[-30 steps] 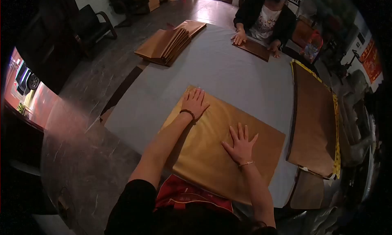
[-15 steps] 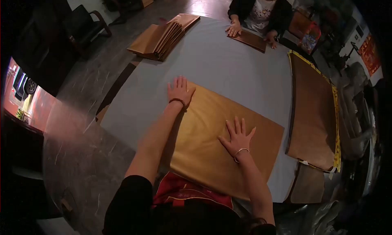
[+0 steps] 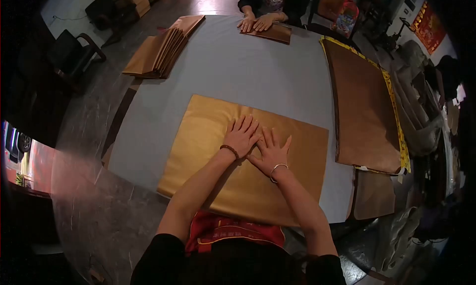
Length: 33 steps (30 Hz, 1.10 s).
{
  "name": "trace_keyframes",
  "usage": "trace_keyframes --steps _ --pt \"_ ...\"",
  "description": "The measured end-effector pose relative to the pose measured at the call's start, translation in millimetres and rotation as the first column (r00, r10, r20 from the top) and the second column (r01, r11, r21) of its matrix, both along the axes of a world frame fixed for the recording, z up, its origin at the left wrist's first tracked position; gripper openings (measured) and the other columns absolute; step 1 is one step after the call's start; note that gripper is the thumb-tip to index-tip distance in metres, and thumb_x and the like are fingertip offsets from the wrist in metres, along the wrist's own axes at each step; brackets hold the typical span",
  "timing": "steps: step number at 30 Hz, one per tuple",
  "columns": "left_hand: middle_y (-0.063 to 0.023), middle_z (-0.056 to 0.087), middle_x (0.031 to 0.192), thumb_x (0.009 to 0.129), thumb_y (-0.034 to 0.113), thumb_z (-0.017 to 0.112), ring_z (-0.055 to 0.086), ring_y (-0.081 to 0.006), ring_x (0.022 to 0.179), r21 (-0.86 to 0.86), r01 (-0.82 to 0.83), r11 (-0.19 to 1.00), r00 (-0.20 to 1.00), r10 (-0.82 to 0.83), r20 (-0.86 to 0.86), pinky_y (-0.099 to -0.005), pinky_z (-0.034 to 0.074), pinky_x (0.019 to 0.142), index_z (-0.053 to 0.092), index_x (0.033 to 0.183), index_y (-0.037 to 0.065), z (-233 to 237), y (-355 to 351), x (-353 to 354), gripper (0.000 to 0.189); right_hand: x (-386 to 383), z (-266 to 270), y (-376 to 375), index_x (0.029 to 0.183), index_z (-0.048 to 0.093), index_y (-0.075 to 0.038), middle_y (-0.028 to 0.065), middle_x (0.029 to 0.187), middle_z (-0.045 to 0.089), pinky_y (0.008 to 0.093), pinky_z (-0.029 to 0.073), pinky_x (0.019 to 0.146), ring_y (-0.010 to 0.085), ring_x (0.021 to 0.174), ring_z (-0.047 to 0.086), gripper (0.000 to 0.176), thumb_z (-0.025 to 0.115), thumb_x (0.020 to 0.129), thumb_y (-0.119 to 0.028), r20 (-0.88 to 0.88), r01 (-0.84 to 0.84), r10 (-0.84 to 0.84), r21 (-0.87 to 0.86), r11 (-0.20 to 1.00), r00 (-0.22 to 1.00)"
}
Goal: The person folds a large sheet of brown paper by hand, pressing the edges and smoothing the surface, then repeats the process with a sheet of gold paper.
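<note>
A large golden-brown sheet (image 3: 191, 146), smooth and slightly creased, lies flat on the grey-covered table (image 3: 258, 72) in front of me. My left hand (image 3: 242, 138), with a dark beaded bracelet at its wrist, rests palm down near the middle of the sheet. Close beside it, my right hand (image 3: 271, 153) presses flat with fingers spread, a pale bangle on that wrist. Neither hand grips anything. The sheet's near edge hangs by my red apron (image 3: 238, 232).
Across the table a person's hands (image 3: 255, 23) lie on a folded brown piece (image 3: 276, 34). Several folded brown pieces (image 3: 156, 52) are stacked at the far left. A brown sheet stack (image 3: 364, 106) edged with yellow tape lies at the right. Chairs (image 3: 74, 52) stand beyond.
My left hand has slid from the sheet's left edge to its middle, near my right hand. The sheet reaches farther left. The other person's hands have come together on their piece.
</note>
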State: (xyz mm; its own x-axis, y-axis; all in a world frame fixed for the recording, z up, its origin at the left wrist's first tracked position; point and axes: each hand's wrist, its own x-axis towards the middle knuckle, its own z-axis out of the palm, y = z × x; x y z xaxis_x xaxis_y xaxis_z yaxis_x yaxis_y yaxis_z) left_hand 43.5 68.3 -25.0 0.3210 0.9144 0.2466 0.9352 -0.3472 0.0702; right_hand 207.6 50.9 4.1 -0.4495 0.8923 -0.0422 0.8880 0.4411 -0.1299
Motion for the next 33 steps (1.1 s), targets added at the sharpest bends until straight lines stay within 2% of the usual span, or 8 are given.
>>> trace_keyframes --steps 2,3,5,16,22,24,28,33 --pt "-0.0102 0.033 0.147 0.096 0.042 0.038 0.026 -0.0324 0.136 -0.043 -0.062 0.997 0.988 0.068 0.140 -0.0508 0.019 0.109 0.040 0.139 0.018 -6.9 0.9 -4.8 0.050 0.0 5.6 -1.0 0.143 0.036 -0.024 0.0043 0.156 0.016 0.0712 0.000 0.104 0.0255 0.144 0.009 0.075 0.043 0.082 -0.068 0.026 -0.009 0.011 -0.076 0.997 1.000" --pt "-0.0102 0.033 0.147 0.096 0.042 0.038 0.026 -0.0324 0.136 -0.044 -0.058 0.997 0.988 0.063 0.138 -0.0508 0.019 0.109 0.040 0.139 0.018 -5.2 -0.4 -5.9 0.050 0.2 0.3 -2.4 0.144 0.034 -0.027 0.0039 0.156 0.016 0.0708 -0.001 0.104 0.0253 0.144 0.009 0.074 0.042 0.083 -0.068 -0.003 -0.014 0.014 0.025 1.000 1.000" --pt "-0.0094 0.033 0.147 0.097 0.045 0.035 0.024 -0.0321 0.137 -0.066 -0.163 0.984 0.985 0.166 0.045 -0.0515 0.017 0.110 0.041 0.139 0.020 -0.5 -5.0 -10.8 0.049 4.4 -4.9 -4.4 0.144 0.034 -0.028 0.0039 0.156 0.016 0.0708 -0.001 0.104 0.0254 0.144 0.009 0.073 0.042 0.083 -0.068 -0.015 -0.015 0.015 0.003 1.000 1.000" --pt "-0.0094 0.032 0.149 0.093 0.051 0.041 0.022 -0.0335 0.139 -0.065 -0.192 0.979 0.975 0.197 0.104 -0.0529 0.015 0.111 0.040 0.140 0.021 4.5 -8.6 -11.6 0.057 2.3 1.9 -1.4 0.147 0.028 -0.023 0.0050 0.155 0.018 0.0681 -0.005 0.106 0.0241 0.144 0.010 0.079 0.043 0.083 -0.067 0.005 -0.010 0.010 -0.041 0.999 1.000" --pt "-0.0108 0.030 0.150 0.088 0.059 0.045 0.019 -0.0332 0.140 -0.105 -0.182 0.978 0.974 0.194 0.120 -0.0528 0.011 0.112 0.039 0.142 0.019 12.2 -11.2 -11.5 0.067 7.8 -3.1 7.1 0.148 0.017 -0.008 0.0102 0.152 0.027 0.0563 -0.007 0.112 0.0243 0.144 0.013 0.089 0.051 0.083 -0.059 -0.310 0.070 -0.121 -0.169 0.983 0.943" --pt "-0.0111 0.028 0.151 0.089 0.055 0.044 0.018 -0.0328 0.141 -0.133 -0.183 0.974 0.973 0.199 0.120 -0.0525 0.010 0.113 0.038 0.142 0.019 16.8 -11.6 -11.7 0.065 -3.5 1.9 11.6 0.146 0.025 -0.009 0.0107 0.151 0.026 0.0539 0.000 0.113 0.0256 0.143 0.014 0.077 0.043 0.088 -0.057 -0.441 0.249 -0.356 -0.282 0.927 0.824" --pt "-0.0099 0.025 0.152 0.087 0.042 0.048 0.014 -0.0345 0.142 -0.223 -0.199 0.954 0.978 0.208 0.017 -0.0522 0.007 0.114 0.031 0.146 0.018 16.5 -9.3 -12.6 0.065 -68.8 10.0 30.6 0.145 0.028 -0.010 0.0109 0.152 0.026 0.0518 0.002 0.114 0.0269 0.143 0.014 0.069 0.039 0.091 -0.053 -0.363 0.198 -0.254 -0.185 0.963 0.896" --pt "-0.0081 0.021 0.154 0.082 0.048 0.055 0.008 -0.0340 0.143 -0.323 -0.166 0.932 0.986 0.147 -0.084 -0.0515 0.004 0.114 0.025 0.148 0.015 23.7 -10.6 -17.3 0.079 -109.2 -3.7 48.0 0.145 0.030 -0.014 0.0074 0.151 0.027 0.0539 0.004 0.113 0.0274 0.141 0.017 0.063 0.036 0.093 -0.050 -0.199 0.275 -0.310 -0.184 0.944 0.930"
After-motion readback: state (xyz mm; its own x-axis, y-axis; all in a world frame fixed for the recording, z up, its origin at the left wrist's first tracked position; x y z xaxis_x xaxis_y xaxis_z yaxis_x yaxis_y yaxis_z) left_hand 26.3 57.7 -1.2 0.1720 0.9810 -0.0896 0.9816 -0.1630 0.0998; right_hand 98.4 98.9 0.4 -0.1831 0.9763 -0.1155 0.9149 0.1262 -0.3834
